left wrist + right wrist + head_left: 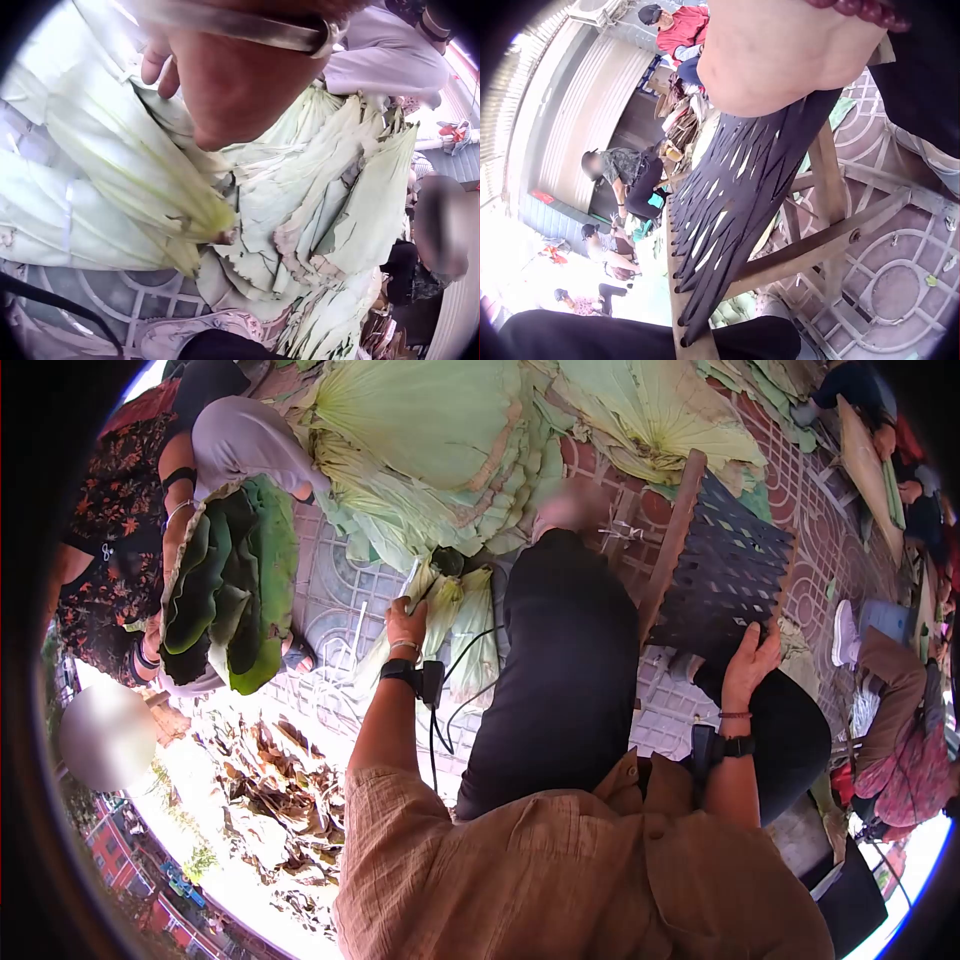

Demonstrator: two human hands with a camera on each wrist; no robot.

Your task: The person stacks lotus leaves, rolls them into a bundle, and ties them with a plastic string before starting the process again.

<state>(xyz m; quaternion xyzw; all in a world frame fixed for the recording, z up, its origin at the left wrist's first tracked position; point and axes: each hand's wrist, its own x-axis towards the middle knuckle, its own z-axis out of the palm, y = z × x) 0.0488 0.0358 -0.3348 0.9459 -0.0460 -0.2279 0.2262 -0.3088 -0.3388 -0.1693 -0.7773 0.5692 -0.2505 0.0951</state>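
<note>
My left hand point(405, 626) grips a folded, pale green dried lotus leaf point(180, 124); its fingers are partly hidden in the left wrist view. Right beside it lie more folded leaf bundles point(473, 635), narrowing to yellowish stem ends. On the other side, my right hand point(750, 660) grips the near edge of a folding wooden stool point(722, 550), whose seat is woven from dark straps. The stool is tilted, and its crossed wooden legs point(825, 251) show in the right wrist view. My palm covers the part of the edge it holds.
Large flat lotus leaves point(420, 420) are piled ahead on the patterned paving point(335, 575). At left, a person holds a stack of darker green leaves point(235, 585). Brown dry leaves point(285, 790) lie at lower left. A black cable point(465, 670) hangs near my left wrist. Other people sit around.
</note>
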